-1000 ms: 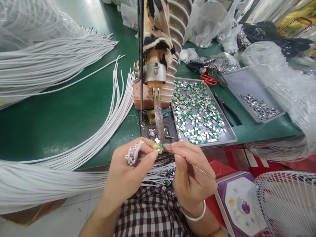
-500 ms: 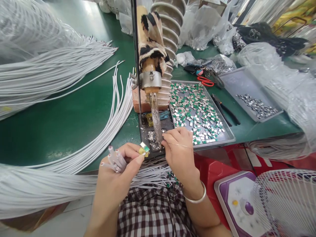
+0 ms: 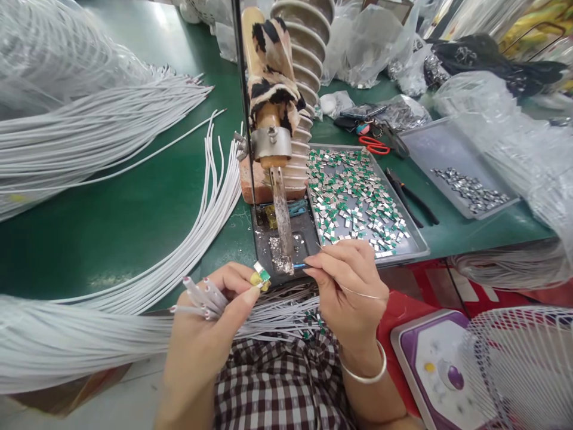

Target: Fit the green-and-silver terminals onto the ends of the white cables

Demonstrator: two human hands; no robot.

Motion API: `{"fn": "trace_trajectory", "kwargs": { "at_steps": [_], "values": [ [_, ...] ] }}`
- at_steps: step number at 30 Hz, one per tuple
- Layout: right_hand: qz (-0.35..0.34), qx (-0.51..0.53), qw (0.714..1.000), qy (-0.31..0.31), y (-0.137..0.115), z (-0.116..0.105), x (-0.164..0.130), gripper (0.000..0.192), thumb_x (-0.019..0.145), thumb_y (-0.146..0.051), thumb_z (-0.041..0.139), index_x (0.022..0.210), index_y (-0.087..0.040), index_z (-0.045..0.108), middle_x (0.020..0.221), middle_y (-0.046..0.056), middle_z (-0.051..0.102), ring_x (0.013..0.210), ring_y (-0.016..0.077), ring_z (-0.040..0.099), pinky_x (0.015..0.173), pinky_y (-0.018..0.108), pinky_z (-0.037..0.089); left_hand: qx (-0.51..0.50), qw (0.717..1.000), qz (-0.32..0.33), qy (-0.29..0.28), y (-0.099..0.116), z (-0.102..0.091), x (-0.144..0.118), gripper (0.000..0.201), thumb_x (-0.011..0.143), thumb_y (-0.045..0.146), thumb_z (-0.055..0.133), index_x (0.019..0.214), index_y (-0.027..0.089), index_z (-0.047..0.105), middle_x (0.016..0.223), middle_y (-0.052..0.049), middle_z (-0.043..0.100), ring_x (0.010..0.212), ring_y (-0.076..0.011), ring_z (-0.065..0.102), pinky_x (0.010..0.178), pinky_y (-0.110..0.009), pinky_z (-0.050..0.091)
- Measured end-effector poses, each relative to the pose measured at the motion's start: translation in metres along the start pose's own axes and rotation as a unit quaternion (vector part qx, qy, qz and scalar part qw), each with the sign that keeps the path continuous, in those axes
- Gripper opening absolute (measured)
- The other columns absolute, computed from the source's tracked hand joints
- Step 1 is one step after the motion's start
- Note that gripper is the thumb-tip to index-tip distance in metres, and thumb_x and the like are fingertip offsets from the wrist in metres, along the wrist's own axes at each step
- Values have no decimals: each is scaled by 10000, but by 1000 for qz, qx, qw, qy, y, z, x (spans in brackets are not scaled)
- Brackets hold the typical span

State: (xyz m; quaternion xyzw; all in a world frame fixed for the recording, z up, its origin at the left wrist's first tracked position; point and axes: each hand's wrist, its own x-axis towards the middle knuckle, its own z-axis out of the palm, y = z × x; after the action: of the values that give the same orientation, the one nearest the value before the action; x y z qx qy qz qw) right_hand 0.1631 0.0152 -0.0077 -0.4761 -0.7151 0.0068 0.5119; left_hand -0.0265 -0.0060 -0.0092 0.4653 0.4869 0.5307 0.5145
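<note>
My left hand [image 3: 210, 325] is closed, pinching a small green circuit board with a metal USB plug [image 3: 261, 272] and a yellow piece beneath it. Several white cables [image 3: 210, 298] pass through the same hand, their cut ends pointing up. A thin solder wire [image 3: 364, 295] runs across my right hand [image 3: 351, 292], whose thumb and fingers are pinched together. Just left of those fingertips is a thin blue piece [image 3: 298, 265]; whether they grip it cannot be made out. The mounted soldering iron [image 3: 282, 215] points down between my hands, its tip over a dark base [image 3: 308, 239].
A metal tray [image 3: 421, 245] holds many green boards with plugs. Beside it lie black-handled pliers [image 3: 412, 197], red-handled scissors [image 3: 375, 145] and a tray of small metal parts [image 3: 430, 143]. White cable bundles [image 3: 89, 143] cover the left side. A fan [image 3: 523, 364] stands at lower right.
My right hand has moved right, away from the iron's tip, and the blue piece now shows there. My left hand stays nearly in place, still holding the board and cables.
</note>
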Motion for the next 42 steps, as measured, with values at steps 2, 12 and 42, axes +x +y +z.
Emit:
{"fn": "trace_trajectory", "kwargs": {
  "at_steps": [2, 12, 42],
  "values": [
    [-6, -23, 1000, 7, 4, 0, 0, 127, 907, -96, 676, 926, -222, 683, 834, 7, 722, 835, 192, 578, 796, 373, 475, 8, 1000, 7, -2, -1, 1, 1, 229, 883, 114, 644, 686, 228, 672, 776, 17, 652, 737, -137, 591, 663, -235, 471],
    [25, -9, 996, -83, 5, 10, -1, 205, 1001, -128, 480, 1042, -195, 670, 900, 46, 759, 850, 189, 684, 786, 368, 548, 45, 996, 56, -47, 7, 18, 13, 217, 865, 89, 627, 700, 230, 628, 777, 44, 664, 693, -110, 612, 612, -209, 479],
    [154, 167, 974, -7, -23, 2, -16, 286, 915, -36, 576, 1088, -222, 706, 906, 30, 758, 831, 162, 710, 761, 325, 605, 88, 988, 86, -92, 9, 23, 12, 200, 871, 84, 652, 724, 220, 650, 789, 15, 719, 730, -132, 651, 675, -234, 505]
  ]
}}
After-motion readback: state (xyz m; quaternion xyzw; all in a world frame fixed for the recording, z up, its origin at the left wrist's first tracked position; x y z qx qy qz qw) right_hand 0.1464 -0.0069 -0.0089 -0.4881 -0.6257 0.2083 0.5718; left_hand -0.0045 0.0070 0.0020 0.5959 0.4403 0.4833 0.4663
